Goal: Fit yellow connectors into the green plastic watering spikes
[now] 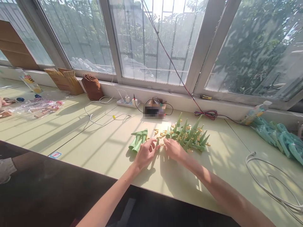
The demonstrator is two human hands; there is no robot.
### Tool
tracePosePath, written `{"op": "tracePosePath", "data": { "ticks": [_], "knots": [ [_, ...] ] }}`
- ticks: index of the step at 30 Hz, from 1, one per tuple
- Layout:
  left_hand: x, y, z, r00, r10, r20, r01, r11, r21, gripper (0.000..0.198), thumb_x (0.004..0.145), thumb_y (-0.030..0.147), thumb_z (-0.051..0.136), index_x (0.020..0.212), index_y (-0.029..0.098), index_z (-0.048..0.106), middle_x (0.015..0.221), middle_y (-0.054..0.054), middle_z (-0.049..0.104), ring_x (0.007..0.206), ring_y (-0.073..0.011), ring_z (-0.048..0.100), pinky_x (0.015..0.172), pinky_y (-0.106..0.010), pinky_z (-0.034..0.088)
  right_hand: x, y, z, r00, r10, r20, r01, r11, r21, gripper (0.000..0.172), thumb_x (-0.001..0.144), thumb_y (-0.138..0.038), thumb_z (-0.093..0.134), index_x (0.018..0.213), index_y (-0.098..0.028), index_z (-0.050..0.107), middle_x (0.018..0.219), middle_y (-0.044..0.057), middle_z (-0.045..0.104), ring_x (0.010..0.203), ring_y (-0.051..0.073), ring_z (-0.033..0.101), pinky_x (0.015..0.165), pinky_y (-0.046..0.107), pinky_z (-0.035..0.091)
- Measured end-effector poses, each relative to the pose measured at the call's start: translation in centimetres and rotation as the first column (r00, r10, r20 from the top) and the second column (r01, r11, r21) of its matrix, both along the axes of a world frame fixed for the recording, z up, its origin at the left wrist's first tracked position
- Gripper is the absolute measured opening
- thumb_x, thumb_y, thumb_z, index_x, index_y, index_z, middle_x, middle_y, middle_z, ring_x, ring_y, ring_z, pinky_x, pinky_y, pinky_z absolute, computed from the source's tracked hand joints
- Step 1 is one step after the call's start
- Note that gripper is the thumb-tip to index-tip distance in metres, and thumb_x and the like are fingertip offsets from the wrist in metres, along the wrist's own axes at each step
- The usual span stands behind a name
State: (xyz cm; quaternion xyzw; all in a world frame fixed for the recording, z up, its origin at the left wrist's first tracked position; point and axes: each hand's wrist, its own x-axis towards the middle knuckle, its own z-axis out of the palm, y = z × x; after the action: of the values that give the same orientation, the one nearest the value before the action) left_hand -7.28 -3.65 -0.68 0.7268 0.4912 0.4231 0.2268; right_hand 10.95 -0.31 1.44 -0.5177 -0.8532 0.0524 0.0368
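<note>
A small green cone [157,141] stands over the tabletop [99,154] between the two hands, its lower end partly hidden by the left hand [146,153]; it looks slim, matte and pointed at the top. The left thumb and fingers are drawn in narrowly around it. The right hand [174,148] is just beside, its fingers curled together near small yellow pieces; whether they pinch anything cannot be told, since the fingertips are too small to read. Those yellow pieces [156,132] lie loose beyond the hands, too tiny for their shape to be clear. Left of them is a group of larger plain green cones [138,141], hollow at their wide ends, partly behind the left hand. To the right, a crowded cluster of green cones [193,135] bears yellow bits, many overlapping, some covered by the right hand. Farther back, a small box [154,110] is obscured by pixelation, near a white power strip [127,102]. At the right, a teal plastic bag [281,135] and a coil of pale cable [272,186] are cut off by the edge, as is another person's sleeve [6,170] at the left.
</note>
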Motion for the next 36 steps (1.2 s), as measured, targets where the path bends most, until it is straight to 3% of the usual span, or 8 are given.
{"op": "tracePosePath", "data": {
  "ticks": [4,11,16,19,22,26,36],
  "knots": [
    [0.1,0.2,0.0,1.0,0.005,-0.029,-0.005,1.0,0.017,0.033,0.092,0.049,0.057,0.103,0.018,0.06,0.078,-0.001,0.065,0.056,-0.0128,0.056,0.051,-0.025,0.043,1.1,-1.4,-0.4,0.999,0.052,0.006,-0.052,0.998,0.028,0.017,0.093,-0.005,0.043,0.091,-0.016,0.055,0.076,0.003,0.057,0.057,0.013,0.046,0.052,0.027,0.021],
    [0.1,0.2,0.2,0.996,0.011,-0.087,-0.008,0.999,0.036,0.029,0.096,0.046,0.05,0.088,0.018,0.058,0.071,0.001,0.055,0.055,-0.0114,0.049,0.052,-0.025,0.041,3.4,-3.4,-1.0,0.97,0.234,-0.061,-0.225,0.966,0.125,0.01,0.096,-0.013,0.047,0.093,-0.015,0.056,0.084,0.004,0.057,0.056,0.011,0.044,0.052,0.029,0.022],
    [0.0,0.0,0.3,0.995,-0.001,-0.102,0.007,0.998,0.064,0.029,0.097,0.043,0.05,0.079,0.019,0.052,0.067,0.002,0.051,0.054,-0.0106,0.046,0.05,-0.024,0.039,3.8,-4.1,-1.5,0.946,0.222,-0.236,-0.194,0.971,0.139,0.018,0.098,-0.013,0.043,0.086,-0.017,0.056,0.084,0.004,0.058,0.058,0.011,0.047,0.055,0.027,0.028],
    [0.0,-0.1,0.5,0.997,-0.018,-0.069,0.02,0.999,0.036,0.031,0.097,0.044,0.05,0.077,0.02,0.05,0.063,0.003,0.049,0.05,-0.01,0.044,0.048,-0.024,0.038,3.7,-4.1,-1.8,0.867,0.175,-0.467,-0.128,0.983,0.131,0.019,0.1,-0.019,0.041,0.09,-0.018,0.057,0.082,0.002,0.059,0.06,0.012,0.05,0.059,0.025,0.036],
    [0.2,-0.2,0.7,0.998,-0.049,-0.027,0.049,0.999,-0.003,0.027,0.097,0.042,0.05,0.081,0.02,0.054,0.066,0.001,0.053,0.051,-0.0106,0.048,0.048,-0.025,0.04,3.7,-3.9,-2.1,0.717,0.127,-0.686,-0.046,0.99,0.135,0.018,0.102,-0.026,0.042,0.097,-0.018,0.058,0.083,0.002,0.063,0.061,0.012,0.053,0.061,0.024,0.041],
    [0.4,-0.3,0.8,0.995,-0.101,0.004,0.101,0.995,-0.015,0.02,0.097,0.037,0.051,0.088,0.02,0.058,0.076,-0.002,0.061,0.055,-0.0112,0.053,0.048,-0.025,0.042,3.9,-3.7,-2.2,0.583,0.083,-0.808,0.041,0.991,0.131,0.019,0.1,-0.032,0.046,0.099,-0.019,0.061,0.082,0.002,0.066,0.06,0.012,0.054,0.058,0.024,0.044],
    [0.5,-0.4,0.6,0.994,-0.105,-0.012,0.105,0.994,0.018,0.017,0.096,0.031,0.051,0.088,0.02,0.06,0.078,-0.002,0.062,0.055,-0.0102,0.053,0.049,-0.024,0.043,3.6,-4.2,-1.6,0.496,0.041,-0.868,0.001,0.999,0.048,0.024,0.099,-0.036,0.048,0.096,-0.018,0.064,0.078,0.004,0.068,0.056,0.013,0.058,0.054,0.026,0.046]
  ]
}}
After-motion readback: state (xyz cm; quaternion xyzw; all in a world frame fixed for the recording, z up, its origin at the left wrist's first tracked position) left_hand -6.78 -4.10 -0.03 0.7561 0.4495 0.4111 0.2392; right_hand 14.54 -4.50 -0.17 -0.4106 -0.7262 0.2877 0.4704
